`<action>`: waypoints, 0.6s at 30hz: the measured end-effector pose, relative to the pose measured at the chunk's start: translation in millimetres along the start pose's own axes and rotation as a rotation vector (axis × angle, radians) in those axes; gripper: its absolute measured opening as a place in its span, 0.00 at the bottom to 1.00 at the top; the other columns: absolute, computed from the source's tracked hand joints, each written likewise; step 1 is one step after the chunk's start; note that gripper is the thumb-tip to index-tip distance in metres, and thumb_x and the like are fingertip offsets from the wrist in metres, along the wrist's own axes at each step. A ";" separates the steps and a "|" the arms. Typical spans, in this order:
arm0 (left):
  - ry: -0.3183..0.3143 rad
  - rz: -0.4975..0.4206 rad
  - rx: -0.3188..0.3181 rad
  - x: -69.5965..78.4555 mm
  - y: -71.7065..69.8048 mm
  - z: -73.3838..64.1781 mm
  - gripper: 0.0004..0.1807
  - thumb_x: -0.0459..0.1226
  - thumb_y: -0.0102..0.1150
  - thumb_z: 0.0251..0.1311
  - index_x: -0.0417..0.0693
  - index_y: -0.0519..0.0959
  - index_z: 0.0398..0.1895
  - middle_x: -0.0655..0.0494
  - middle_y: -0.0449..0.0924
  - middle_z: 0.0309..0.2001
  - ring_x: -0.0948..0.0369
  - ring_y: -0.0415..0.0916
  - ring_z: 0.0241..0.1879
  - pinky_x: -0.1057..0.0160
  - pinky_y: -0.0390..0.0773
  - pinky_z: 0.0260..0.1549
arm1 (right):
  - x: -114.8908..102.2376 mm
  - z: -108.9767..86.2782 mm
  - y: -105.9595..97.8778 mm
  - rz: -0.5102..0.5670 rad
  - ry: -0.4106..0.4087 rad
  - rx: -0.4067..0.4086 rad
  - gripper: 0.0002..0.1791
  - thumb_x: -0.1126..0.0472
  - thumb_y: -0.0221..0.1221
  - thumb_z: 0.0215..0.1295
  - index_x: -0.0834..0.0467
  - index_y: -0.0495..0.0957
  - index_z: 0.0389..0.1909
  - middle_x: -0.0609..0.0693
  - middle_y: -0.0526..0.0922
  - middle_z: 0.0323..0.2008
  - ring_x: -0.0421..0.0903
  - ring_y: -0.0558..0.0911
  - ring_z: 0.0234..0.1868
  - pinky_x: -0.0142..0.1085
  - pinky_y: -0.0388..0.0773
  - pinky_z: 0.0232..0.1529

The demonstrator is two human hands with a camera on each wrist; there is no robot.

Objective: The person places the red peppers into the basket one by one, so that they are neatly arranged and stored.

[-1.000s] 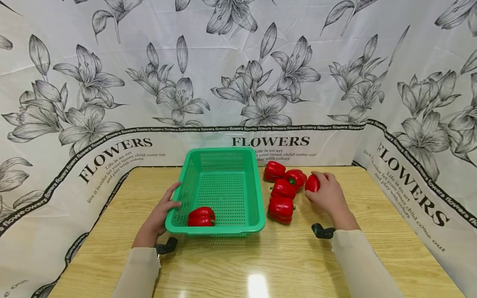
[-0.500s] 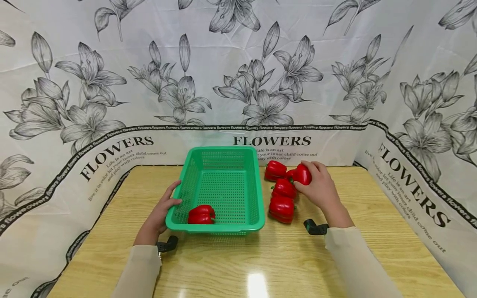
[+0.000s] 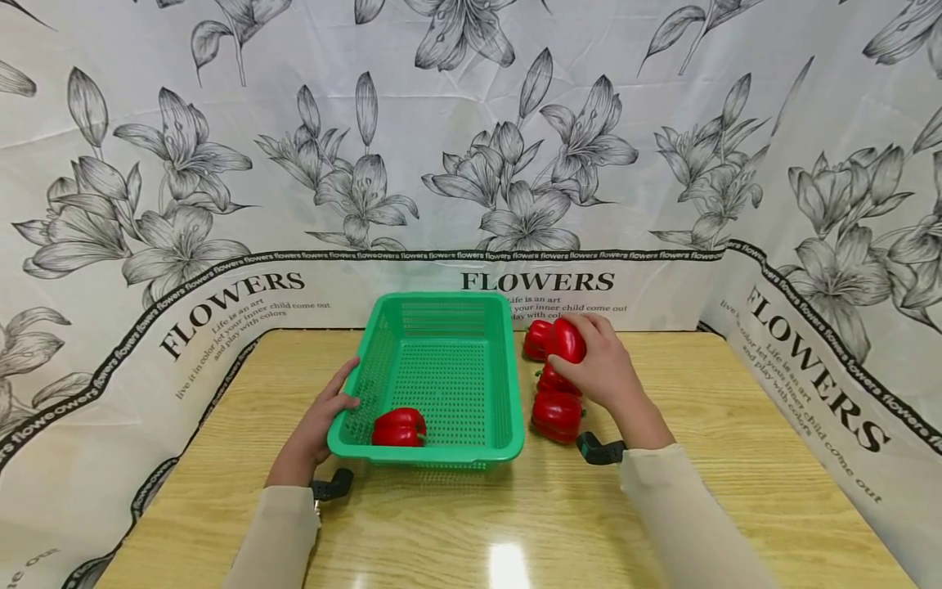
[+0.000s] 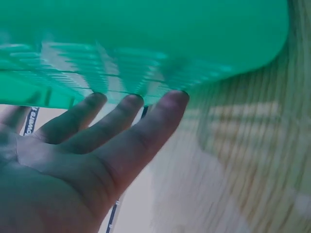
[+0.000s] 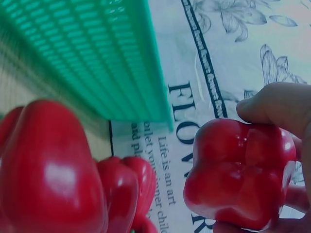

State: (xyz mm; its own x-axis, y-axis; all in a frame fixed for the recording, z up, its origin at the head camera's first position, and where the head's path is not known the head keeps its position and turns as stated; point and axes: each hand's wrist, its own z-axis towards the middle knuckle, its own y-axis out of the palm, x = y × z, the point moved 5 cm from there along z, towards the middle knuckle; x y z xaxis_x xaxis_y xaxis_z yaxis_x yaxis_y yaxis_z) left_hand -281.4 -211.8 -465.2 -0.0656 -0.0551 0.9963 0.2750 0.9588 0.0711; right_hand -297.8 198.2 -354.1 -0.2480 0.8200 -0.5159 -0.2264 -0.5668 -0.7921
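Observation:
A green plastic basket (image 3: 425,455) with perforated walls stands on the table. My left hand (image 3: 318,421) holds its left side, thumb over the rim; in the left wrist view, extended fingers (image 4: 141,136) reach its outer wall from below. One red bell pepper (image 3: 398,428) lies in the basket's near left corner. My right hand (image 3: 607,364) grips another red bell pepper (image 5: 238,174), raised above the pile right of the basket. Of that pile, a back pepper (image 3: 536,340), a middle pepper (image 3: 553,383) and a front pepper (image 3: 557,416) show; the held pepper and hand partly cover them.
The wooden table (image 3: 441,523) meets a white floral curtain (image 3: 353,290) printed with lettering at the back and both sides. Black wrist mounts (image 3: 599,448) sit on both wrists. The basket's right wall stands close beside the pile.
My right hand has lifted the pepper and carried it left over the pile, toward the basket. The left hand keeps its hold on the basket, which stays in place.

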 end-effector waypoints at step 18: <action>-0.011 -0.002 0.031 3.2 4.8 -2.1 0.42 0.32 0.40 0.63 0.71 0.43 0.77 0.45 0.38 0.77 0.38 0.53 0.67 0.54 0.73 0.50 | -39.3 -1.9 11.2 0.074 -0.080 -0.036 0.35 0.48 0.64 0.57 0.43 0.66 0.67 0.53 0.64 0.66 0.60 0.73 0.58 0.57 0.79 0.45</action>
State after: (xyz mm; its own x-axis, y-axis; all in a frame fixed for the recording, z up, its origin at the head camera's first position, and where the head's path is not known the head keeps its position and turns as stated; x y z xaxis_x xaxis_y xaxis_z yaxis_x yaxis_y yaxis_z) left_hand -278.3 -207.9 -461.6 -0.0772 -0.0542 0.9955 0.2448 0.9669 0.0716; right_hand -288.8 159.8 -343.3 -0.3371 0.7665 -0.5466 -0.1715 -0.6209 -0.7649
